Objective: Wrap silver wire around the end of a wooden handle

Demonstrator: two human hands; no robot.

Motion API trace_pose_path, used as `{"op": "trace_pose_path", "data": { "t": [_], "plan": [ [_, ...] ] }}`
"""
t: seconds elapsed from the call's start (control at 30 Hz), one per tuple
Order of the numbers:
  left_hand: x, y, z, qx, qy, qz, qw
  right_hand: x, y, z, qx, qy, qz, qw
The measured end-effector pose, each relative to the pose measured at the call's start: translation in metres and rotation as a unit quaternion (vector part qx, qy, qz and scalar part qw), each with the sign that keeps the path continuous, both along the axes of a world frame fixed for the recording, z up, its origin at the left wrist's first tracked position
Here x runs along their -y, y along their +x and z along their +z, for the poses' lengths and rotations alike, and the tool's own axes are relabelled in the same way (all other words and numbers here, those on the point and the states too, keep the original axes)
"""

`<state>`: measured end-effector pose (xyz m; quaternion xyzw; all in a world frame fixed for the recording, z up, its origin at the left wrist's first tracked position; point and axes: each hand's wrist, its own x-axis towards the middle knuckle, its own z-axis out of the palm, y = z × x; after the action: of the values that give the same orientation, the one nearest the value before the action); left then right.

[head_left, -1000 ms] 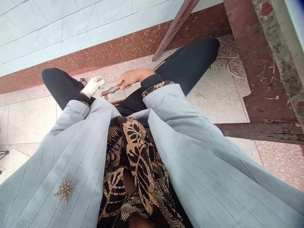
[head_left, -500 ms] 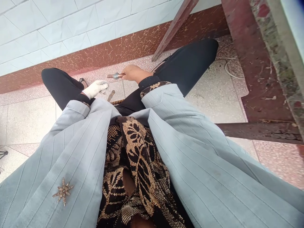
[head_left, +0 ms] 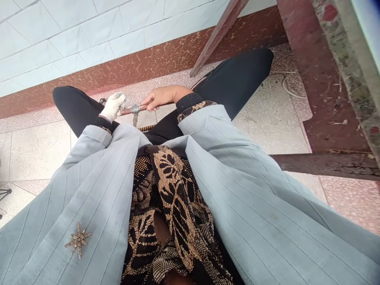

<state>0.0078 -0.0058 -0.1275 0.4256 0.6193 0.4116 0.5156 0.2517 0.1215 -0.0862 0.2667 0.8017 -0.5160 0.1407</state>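
My right hand [head_left: 164, 96], bare, is closed around a reddish-brown stick [head_left: 127, 111] that lies roughly level between my knees. A band of silvery wire [head_left: 135, 109] is wound round the stick just left of my fingers. My left hand [head_left: 113, 106], in a white glove, has its fingers curled in at the stick's left end; whether it grips the stick or something small is hidden. Under the wire band, a narrow flat piece [head_left: 135, 120] with a worn surface stands up between my legs. A strip with dark and yellowish stripes [head_left: 146, 128] shows behind my jacket edge.
A dark red wooden frame [head_left: 323, 99] stands close on my right, with a low crossbar [head_left: 326, 164]. A slanted wooden leg [head_left: 218, 37] meets the floor near the tiled wall [head_left: 89, 31]. A pale cable [head_left: 292, 89] lies on the floor by the frame.
My right hand has moved left and down, bringing the wire-bound stick over the flat piece and against the glove. My left hand has turned upward slightly, its fingers still curled.
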Motion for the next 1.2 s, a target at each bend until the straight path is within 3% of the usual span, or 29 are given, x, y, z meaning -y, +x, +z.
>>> {"op": "trace_pose_path", "data": {
  "t": [0.1, 0.17, 0.23, 0.33, 0.43, 0.57, 0.7, 0.93, 1.2],
  "plan": [
    [0.000, 0.005, -0.003, -0.014, -0.011, 0.039, 0.999, 0.005, -0.001, 0.005, -0.123, -0.034, -0.116, 0.985],
    [0.002, 0.010, -0.004, -0.019, -0.039, -0.014, 0.999, 0.007, -0.004, 0.003, -0.156, -0.008, -0.202, 0.967],
    [0.004, 0.014, -0.003, -0.023, -0.057, -0.069, 0.996, 0.004, -0.006, -0.001, -0.143, 0.033, -0.249, 0.957],
    [0.005, 0.015, -0.002, -0.020, -0.046, -0.094, 0.994, -0.007, -0.007, -0.012, -0.079, 0.084, -0.270, 0.956],
    [0.004, 0.011, -0.002, -0.009, -0.023, -0.085, 0.996, -0.016, -0.006, -0.021, 0.028, 0.159, -0.188, 0.969],
    [0.004, 0.010, 0.000, -0.014, -0.019, -0.075, 0.997, -0.019, -0.006, -0.027, 0.123, 0.230, -0.067, 0.963],
    [0.005, 0.013, 0.005, -0.020, -0.014, -0.057, 0.998, -0.014, -0.006, -0.025, 0.124, 0.184, -0.044, 0.974],
    [0.011, 0.012, 0.021, -0.029, -0.030, -0.033, 0.999, -0.005, -0.002, -0.004, 0.149, 0.130, -0.003, 0.980],
    [0.009, 0.008, 0.017, -0.007, -0.032, -0.018, 0.999, -0.005, 0.006, 0.007, 0.101, -0.002, 0.039, 0.994]
  ]
}}
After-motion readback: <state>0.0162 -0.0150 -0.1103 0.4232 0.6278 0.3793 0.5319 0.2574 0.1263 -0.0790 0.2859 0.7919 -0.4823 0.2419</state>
